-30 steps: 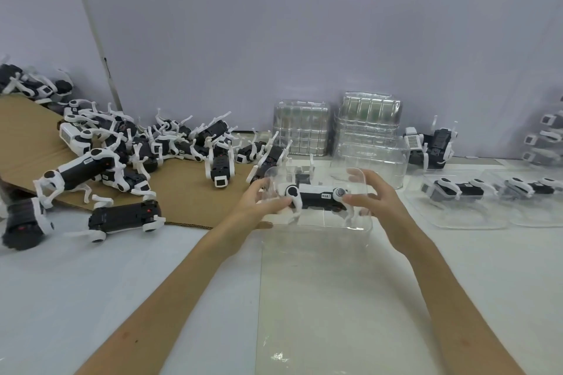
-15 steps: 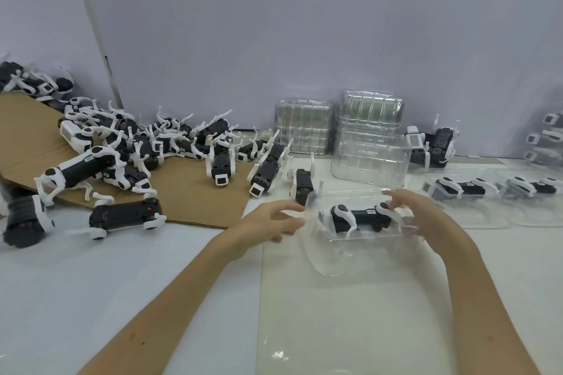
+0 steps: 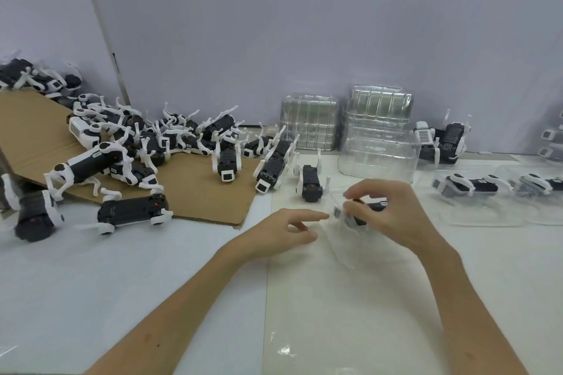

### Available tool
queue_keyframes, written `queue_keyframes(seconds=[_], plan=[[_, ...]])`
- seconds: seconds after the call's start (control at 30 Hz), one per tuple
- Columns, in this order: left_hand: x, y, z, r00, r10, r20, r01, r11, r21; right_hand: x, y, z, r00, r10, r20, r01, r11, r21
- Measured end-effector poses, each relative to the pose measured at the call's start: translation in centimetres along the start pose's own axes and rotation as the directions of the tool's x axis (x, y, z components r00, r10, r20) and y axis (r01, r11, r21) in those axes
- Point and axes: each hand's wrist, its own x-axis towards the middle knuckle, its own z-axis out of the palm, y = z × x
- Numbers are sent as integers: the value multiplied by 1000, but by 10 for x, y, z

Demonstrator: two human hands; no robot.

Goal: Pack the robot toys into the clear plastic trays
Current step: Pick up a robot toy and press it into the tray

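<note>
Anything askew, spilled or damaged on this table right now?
Nothing looks damaged. The loose robot toys lie in a tangled heap on the cardboard sheet, several on their backs with legs up; one stray toy lies belly-up on the table off it. The packed trays at right sit flat.

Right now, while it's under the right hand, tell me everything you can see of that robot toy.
The robot toy is mostly hidden under the right hand, whose fingers curl over it. Showing: a black body of glossy plastic, white parts, a small white label on top. It lies left to right in a clear plastic tray on the white table.
</note>
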Motion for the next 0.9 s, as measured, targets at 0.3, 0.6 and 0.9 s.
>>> queue_keyframes(seconds=[0.3, 0.6, 0.9], plan=[[6, -7, 7, 1000, 6, 26, -14, 949, 315, 3, 16, 5, 992, -21, -127, -7, 977, -215], [4, -7, 6, 999, 12, 37, -25, 935, 354, 7, 35, 15, 921, 258, -293, -353, 872, -340], [6, -7, 7, 999, 12, 35, -24, 926, 377, 7, 6, 29, 949, 159, -272, -88, 962, 257]])
